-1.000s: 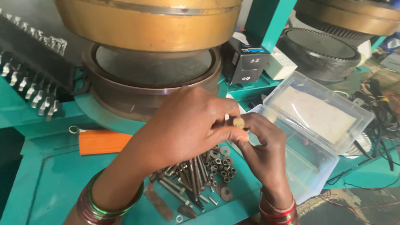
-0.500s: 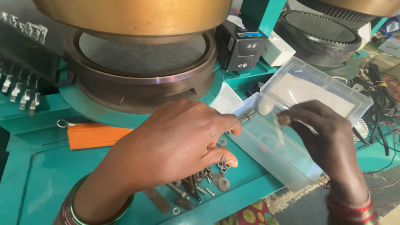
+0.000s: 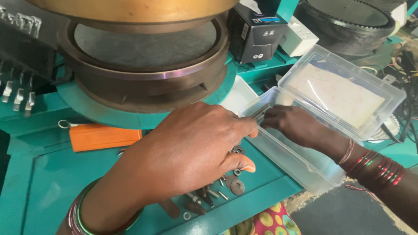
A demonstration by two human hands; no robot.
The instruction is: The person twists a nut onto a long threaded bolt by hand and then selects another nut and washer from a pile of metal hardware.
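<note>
Bolts [image 3: 260, 115] are sitting pinched in the left hand [image 3: 191, 150] at frame centre, over the clear plastic box [image 3: 305, 167]; the right hand [image 3: 296, 126] is curling loosely inside it, grip unclear.

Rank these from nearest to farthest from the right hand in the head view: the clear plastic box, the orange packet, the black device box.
1. Clear plastic box: the right hand reaches inside it, right of centre.
2. Black device box: behind the hand, top centre.
3. Orange packet: far left on the teal table, beyond the left hand.
</note>
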